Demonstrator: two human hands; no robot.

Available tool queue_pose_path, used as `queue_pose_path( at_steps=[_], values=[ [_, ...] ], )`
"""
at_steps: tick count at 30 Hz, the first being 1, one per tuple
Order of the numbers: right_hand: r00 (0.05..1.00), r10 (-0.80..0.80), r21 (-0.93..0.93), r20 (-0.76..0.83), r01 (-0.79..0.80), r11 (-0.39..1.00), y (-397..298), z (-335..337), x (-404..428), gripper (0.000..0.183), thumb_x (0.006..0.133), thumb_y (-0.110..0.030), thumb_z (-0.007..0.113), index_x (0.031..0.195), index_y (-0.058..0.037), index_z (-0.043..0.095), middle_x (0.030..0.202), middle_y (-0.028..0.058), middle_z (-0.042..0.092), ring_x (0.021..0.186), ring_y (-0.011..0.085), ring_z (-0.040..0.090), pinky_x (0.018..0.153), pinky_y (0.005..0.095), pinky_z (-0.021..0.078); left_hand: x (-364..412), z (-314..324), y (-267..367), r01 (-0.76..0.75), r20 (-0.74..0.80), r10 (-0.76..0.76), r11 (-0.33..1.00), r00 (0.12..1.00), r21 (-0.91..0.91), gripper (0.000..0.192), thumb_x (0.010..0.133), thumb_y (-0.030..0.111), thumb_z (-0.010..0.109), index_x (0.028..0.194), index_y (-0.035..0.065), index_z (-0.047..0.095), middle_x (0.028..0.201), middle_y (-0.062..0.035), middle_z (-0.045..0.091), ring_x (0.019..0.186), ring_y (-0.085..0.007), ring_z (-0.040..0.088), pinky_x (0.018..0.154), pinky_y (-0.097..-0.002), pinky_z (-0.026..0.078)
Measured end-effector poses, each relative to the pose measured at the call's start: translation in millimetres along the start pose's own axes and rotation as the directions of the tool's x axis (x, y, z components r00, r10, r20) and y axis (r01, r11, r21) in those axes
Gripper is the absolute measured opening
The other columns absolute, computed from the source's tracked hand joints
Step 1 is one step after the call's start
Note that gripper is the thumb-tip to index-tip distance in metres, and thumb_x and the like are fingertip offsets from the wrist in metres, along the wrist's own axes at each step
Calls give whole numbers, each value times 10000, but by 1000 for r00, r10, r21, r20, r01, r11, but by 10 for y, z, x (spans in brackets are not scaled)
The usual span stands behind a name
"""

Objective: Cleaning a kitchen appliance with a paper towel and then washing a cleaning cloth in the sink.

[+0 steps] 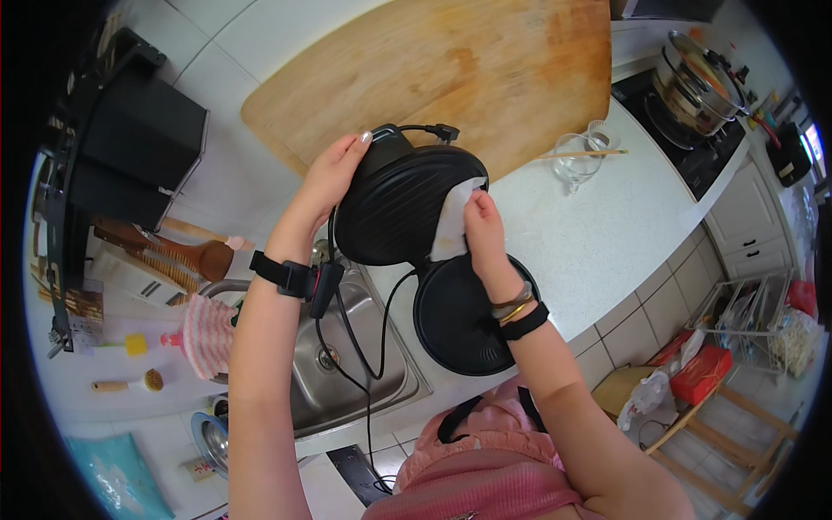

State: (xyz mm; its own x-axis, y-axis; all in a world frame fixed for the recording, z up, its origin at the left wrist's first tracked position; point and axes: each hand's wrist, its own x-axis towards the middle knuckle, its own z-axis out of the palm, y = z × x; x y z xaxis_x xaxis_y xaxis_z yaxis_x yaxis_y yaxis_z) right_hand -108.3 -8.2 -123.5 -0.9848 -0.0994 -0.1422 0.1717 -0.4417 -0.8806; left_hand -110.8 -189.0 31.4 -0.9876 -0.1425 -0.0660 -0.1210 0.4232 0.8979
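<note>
A round black double-sided electric griddle stands opened on the counter beside the sink. Its raised ridged plate (396,208) tilts up, while the smooth lower plate (455,318) lies flat. My left hand (338,169) grips the raised half by its black housing (383,153); the thumb shows and the other fingers are partly hidden behind. Pinched in my right hand (483,224) is a white paper towel or cloth (452,224), pressed against the right side of the ridged plate. The griddle's plug (447,133) rests at the top of the housing.
A large wooden board (442,78) leans behind the griddle. A steel sink (338,383) with a black cord across it is at left. A glass cup (577,162) and a chopstick (611,153) sit to the right. Beyond is a steel pot (695,91) on a black cooktop (705,166).
</note>
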Motion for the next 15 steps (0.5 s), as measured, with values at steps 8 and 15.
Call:
queue_pose_path(
  at_steps=[8,15],
  values=[
    [884,362,74,295,-399,914,-117,-250,252,317,892,-286,435,1020,-13,533,955,46,590,800,139,570,706,226,448,13,-21,-75,30,17,-29,999,999,-24,337,912,337,418,933,27,551,768,9,534,714,-71,452,672,-213,387],
    [780,367,-398,506,-167,902,123,476,-154,340,775,-338,638,732,-1,653,626,15,587,544,69,524,512,190,426,-32,33,-110,-69,3,69,995,998,70,342,909,343,421,927,24,543,757,-3,530,713,-79,448,673,-219,384]
  ],
)
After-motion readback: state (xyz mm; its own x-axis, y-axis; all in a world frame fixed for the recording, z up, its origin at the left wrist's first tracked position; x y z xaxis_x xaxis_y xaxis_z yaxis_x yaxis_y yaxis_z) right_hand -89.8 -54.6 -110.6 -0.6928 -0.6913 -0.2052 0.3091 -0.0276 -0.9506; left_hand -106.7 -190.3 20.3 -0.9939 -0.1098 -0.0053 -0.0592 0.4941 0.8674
